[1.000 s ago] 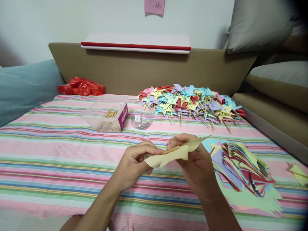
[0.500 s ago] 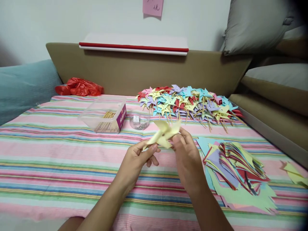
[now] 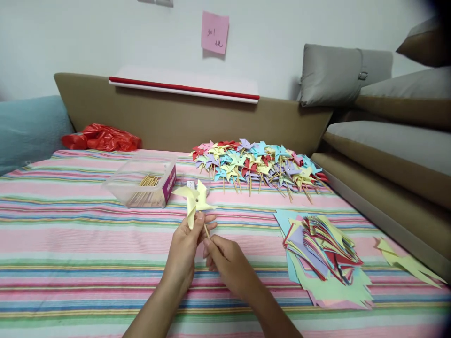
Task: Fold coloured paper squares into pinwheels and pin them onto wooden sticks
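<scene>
A pale yellow paper pinwheel [image 3: 201, 201] stands up above my hands, its stick slanting down to the right. My left hand [image 3: 183, 246] is closed around the stick just under the paper blades, thumb in front. Lower on the same stick, the thumb and fingers of my right hand [image 3: 227, 258] pinch it. Behind the pinwheel, a clear round container [image 3: 207, 186] is partly covered by its blades. To the left lies a clear plastic box [image 3: 121, 185] on its side, with wooden sticks [image 3: 150, 180] in it.
Many finished pinwheels [image 3: 252, 164] lie heaped at the back. Stacked coloured paper [image 3: 305, 249] with a dark-handled tool on it lies at right, near yellow paper pieces [image 3: 398, 260]. A red plastic bag [image 3: 109, 138] sits back left; grey cushions [image 3: 387, 138] line the right side.
The pinwheel has moved left and turned upright, and its stick now shows. My right hand has shifted from a blade down to the stick. The camera view has tilted up and turned right.
</scene>
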Demonstrator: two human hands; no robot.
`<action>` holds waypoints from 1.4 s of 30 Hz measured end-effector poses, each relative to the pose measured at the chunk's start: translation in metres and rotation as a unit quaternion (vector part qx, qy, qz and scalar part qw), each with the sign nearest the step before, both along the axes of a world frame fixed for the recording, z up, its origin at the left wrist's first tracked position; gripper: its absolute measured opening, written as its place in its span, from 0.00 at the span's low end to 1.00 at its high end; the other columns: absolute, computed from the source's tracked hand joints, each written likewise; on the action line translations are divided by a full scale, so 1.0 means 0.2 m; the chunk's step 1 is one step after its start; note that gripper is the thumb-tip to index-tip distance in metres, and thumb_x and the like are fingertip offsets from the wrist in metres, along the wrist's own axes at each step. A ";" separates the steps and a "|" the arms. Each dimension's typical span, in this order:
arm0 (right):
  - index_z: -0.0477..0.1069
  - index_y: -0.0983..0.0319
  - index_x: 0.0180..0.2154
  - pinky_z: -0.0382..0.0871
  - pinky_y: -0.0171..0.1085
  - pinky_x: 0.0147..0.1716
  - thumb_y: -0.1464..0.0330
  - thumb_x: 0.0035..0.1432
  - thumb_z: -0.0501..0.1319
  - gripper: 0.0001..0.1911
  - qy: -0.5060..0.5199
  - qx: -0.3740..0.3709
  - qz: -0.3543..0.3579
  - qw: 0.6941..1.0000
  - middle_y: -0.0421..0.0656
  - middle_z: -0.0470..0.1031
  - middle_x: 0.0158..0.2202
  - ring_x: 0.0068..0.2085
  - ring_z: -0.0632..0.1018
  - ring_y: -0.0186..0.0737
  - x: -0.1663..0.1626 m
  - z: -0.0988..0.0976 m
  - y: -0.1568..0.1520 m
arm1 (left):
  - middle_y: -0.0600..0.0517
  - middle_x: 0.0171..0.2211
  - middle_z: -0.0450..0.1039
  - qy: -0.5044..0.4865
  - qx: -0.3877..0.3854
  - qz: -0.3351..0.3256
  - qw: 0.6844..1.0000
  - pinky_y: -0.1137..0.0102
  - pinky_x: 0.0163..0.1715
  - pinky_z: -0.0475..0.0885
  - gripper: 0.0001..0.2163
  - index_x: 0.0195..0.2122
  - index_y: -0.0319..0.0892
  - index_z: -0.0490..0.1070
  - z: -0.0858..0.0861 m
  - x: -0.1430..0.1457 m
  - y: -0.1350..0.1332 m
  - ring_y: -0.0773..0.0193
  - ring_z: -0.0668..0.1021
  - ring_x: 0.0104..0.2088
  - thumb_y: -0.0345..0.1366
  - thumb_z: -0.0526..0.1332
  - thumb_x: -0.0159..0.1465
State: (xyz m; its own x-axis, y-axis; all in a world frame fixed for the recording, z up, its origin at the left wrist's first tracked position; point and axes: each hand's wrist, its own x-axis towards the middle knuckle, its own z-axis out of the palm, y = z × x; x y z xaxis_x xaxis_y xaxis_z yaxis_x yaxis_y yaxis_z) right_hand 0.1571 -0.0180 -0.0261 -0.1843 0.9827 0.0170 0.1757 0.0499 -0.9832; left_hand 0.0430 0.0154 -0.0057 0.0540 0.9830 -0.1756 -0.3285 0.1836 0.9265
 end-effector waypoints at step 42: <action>0.77 0.66 0.52 0.70 0.48 0.49 0.47 0.58 0.55 0.33 -0.401 0.000 -0.487 0.776 0.58 0.80 0.51 0.52 0.78 0.60 1.38 -0.08 -0.15 | 0.51 0.33 0.69 0.304 0.190 -0.314 0.879 0.69 0.34 0.62 0.17 0.40 0.42 0.71 -0.05 0.02 -0.05 0.61 0.70 0.34 0.52 0.53 0.69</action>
